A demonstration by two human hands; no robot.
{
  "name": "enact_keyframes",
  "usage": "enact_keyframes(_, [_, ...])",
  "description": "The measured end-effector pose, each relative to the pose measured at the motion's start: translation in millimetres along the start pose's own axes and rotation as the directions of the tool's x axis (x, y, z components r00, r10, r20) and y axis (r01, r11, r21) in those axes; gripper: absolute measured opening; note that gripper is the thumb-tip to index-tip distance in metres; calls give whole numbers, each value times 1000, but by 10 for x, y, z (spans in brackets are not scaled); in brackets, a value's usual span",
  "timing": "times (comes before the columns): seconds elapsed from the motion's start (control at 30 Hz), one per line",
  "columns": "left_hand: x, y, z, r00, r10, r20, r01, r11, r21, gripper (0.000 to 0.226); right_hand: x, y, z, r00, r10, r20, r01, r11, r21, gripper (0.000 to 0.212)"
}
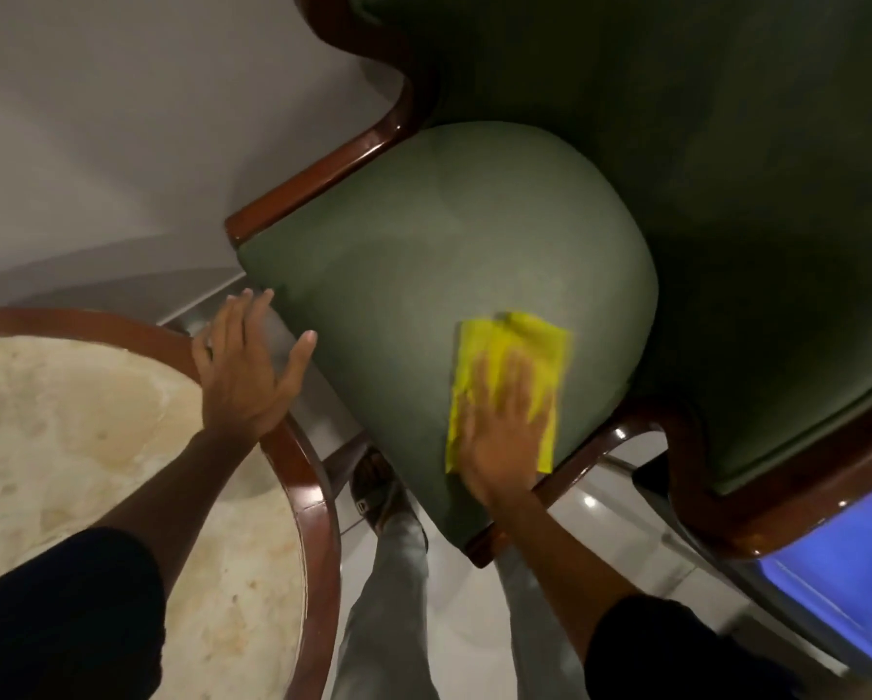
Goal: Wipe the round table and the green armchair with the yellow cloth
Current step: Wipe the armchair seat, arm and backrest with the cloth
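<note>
The green armchair point(424, 234) with a glossy dark wood frame fills the upper right; its padded seat bulges toward me. The yellow cloth point(520, 341) lies flat on the seat's front right part. My right hand point(504, 421) presses down on the cloth with its fingers spread, and both look blurred by motion. My left hand point(244, 366) hovers with fingers apart and nothing in it, over the gap between the seat's left edge and the round table point(121, 447). That table has a pale marbled top and a brown wooden rim, at lower left.
A pale wall rises behind the chair at upper left. My legs in grey trousers and a sandalled foot point(378, 492) stand on the shiny tiled floor between table and chair. A blue glowing surface point(848, 563) sits at lower right, below the chair's right arm.
</note>
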State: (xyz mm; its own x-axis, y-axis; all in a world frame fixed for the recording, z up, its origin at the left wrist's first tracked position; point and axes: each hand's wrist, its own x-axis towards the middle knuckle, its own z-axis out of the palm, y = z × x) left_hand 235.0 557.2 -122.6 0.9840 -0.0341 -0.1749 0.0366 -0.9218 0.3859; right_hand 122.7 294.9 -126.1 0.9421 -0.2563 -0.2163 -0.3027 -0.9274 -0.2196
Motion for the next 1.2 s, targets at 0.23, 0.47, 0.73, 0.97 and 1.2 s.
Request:
enact_keyframes(0.23, [23, 1088, -38, 938, 253, 237, -225, 964, -139, 68, -214, 229, -448, 966, -245, 81, 236, 966, 110, 58])
enact_keyframes(0.47, [-10, 1809, 212, 853, -53, 519, 117, 989, -91, 85, -241, 342, -615, 627, 478, 615, -779, 380, 499, 47])
enact_keyframes(0.73, [333, 2329, -444, 752, -99, 651, 494, 738, -459, 32, 187, 197, -1972, 927, 300, 224, -366, 604, 708, 31])
enact_keyframes(0.97, [650, 4187, -702, 748, 275, 604, 441, 474, -762, 35, 723, 1386, -3761, 828, 430, -360, -135, 776, 616, 44])
enact_keyframes(1.2, [604, 5506, -289, 914, 320, 250, -109, 786, -609, 56, 1481, 2479, -4348, 781, 407, -474, -302, 910, 285, 59])
